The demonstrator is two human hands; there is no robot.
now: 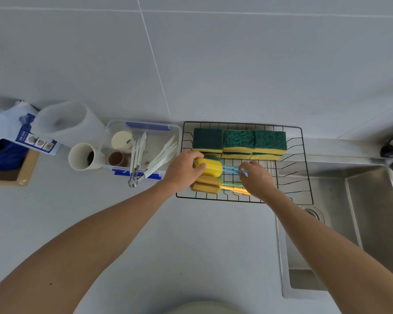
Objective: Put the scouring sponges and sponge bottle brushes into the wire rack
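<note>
My left hand (183,167) grips the yellow foam head of the blue-handled sponge bottle brush (210,167); right hand (256,180) pinches its handle, inside the black wire rack (303,168). I'd lower it flat beside the orange-handled brush (208,186), clear of the green-and-yellow scouring sponges (239,141), then release both.

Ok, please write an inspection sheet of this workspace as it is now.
Surface: pale grey counter, steel sink at right.
Job's things: green-and-yellow scouring sponges stacked in black wire rack; yellow sponge bottle brushes at its near left.
Clutter: clear plastic box of utensils, white cup.
Grippers: left hand grips a brush head; right hand fingers pinch a blue handle.
Cables: nothing seen.
Surroundings: grey tiled wall.
</note>
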